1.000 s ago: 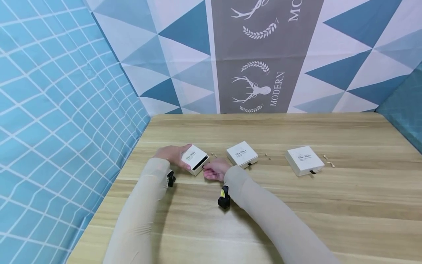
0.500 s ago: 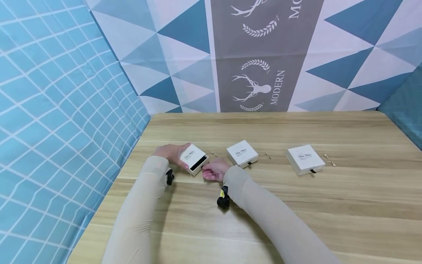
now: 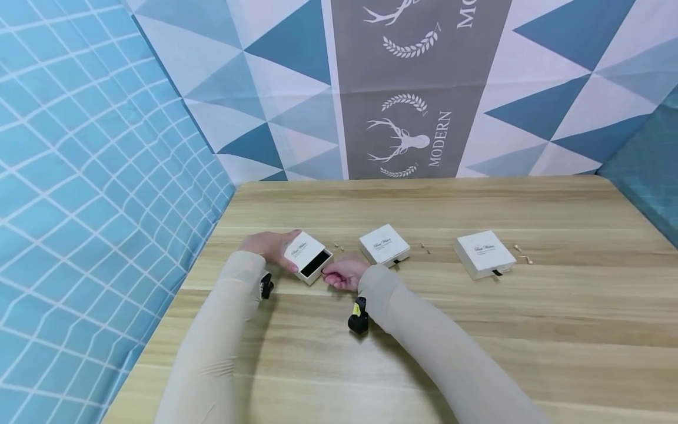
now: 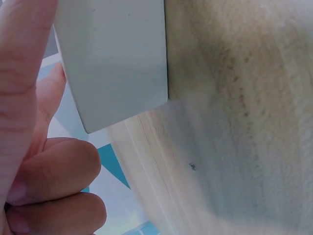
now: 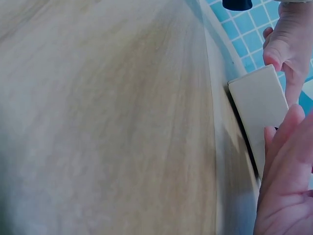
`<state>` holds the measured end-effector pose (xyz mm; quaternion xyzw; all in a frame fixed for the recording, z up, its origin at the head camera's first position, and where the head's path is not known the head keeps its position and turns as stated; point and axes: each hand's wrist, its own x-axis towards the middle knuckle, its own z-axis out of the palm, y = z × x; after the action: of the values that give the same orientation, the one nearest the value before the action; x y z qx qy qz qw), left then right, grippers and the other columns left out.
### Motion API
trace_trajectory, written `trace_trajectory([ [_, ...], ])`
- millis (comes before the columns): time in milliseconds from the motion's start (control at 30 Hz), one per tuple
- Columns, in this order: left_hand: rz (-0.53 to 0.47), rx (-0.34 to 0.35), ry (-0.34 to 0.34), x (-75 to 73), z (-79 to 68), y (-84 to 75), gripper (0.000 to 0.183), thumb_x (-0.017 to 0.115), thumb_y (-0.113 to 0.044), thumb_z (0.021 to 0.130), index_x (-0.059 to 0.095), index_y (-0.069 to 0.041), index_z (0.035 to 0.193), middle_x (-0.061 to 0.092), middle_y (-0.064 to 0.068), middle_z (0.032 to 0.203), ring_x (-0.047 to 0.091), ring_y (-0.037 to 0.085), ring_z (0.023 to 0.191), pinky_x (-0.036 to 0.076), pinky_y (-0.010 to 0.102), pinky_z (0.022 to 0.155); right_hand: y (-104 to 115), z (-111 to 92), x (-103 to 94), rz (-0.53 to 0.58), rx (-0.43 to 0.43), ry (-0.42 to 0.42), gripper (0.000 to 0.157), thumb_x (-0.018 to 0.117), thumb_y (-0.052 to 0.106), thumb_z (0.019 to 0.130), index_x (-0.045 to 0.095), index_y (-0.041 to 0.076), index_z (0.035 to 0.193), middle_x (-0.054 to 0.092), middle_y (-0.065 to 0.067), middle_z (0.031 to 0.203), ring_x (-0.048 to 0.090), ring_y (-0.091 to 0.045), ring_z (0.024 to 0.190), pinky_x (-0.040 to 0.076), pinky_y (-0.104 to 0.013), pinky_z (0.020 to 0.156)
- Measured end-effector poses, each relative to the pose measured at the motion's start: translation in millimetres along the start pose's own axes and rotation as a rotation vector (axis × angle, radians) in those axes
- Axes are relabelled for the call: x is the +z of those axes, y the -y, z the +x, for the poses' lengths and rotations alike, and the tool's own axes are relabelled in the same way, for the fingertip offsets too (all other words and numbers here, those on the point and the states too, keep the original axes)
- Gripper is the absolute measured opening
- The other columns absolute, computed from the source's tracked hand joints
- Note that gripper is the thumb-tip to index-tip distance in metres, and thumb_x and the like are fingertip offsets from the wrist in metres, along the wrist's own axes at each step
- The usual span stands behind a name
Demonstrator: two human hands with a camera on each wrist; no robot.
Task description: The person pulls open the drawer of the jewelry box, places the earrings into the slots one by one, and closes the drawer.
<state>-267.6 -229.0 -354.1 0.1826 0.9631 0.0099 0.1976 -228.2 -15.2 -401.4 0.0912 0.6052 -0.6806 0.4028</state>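
Evidently, going by the head view, the left box [image 3: 303, 249] sits left of the middle box [image 3: 384, 244], its drawer [image 3: 315, 264] partly out and showing a dark lining. The left hand [image 3: 269, 247] grips it from the side away from the middle box, thumb near, fingers far. The right hand [image 3: 346, 272], between the two boxes, has its fingers curled and seems to pinch the drawer's tab [image 3: 323, 272]. Small bits [image 3: 528, 259] lie right of the middle box, past the right box [image 3: 485, 252]; other pairs flank the middle box, too tiny to identify. My judgement: too hard a pull could bring the drawer right out, a slack left grip could let the whole box slide toward the middle box, and a careless right hand could sweep the nearest bits aside.

From the left wrist, the left box is a blank face cut off at the top; the thumb looms large, one finger presses beyond it, and two others fold clear. The drawer's inside and the middle box are out of sight.

From the right wrist, fingers cover part of the left box. A dark speck by the fingertips is probably the tab, but the pinch itself is hidden. Whether the dark strip below is shadow or gap, I cannot tell.
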Motion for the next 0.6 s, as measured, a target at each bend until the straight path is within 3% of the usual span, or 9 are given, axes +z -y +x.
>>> trace_trajectory([
  [333,-0.016,-0.052,0.019,4.2,1.2,1.3,0.110,0.076,-0.058,0.071,0.019,-0.014,0.154,0.047,0.021,0.141,0.053,0.037,0.118,0.044,0.048,0.092,-3.5,0.2,-1.7,0.006,-0.003,-0.014,0.023,0.051,0.000,0.096,0.057,0.000,0.073,0.055,-0.001,0.048,0.053,-0.004,0.038,0.045,-0.013,0.043],
  [600,-0.022,-0.051,0.026,4.2,2.9,1.6,0.111,0.077,-0.057,0.071,0.018,-0.014,0.154,0.048,0.024,0.138,0.054,0.039,0.116,0.044,0.049,0.091,-4.8,-2.5,-7.4,-0.212,-0.074,-0.056,0.021,0.057,0.002,0.092,0.056,0.006,0.072,0.047,0.006,0.044,0.032,0.002,0.035,0.025,-0.010,0.036],
])
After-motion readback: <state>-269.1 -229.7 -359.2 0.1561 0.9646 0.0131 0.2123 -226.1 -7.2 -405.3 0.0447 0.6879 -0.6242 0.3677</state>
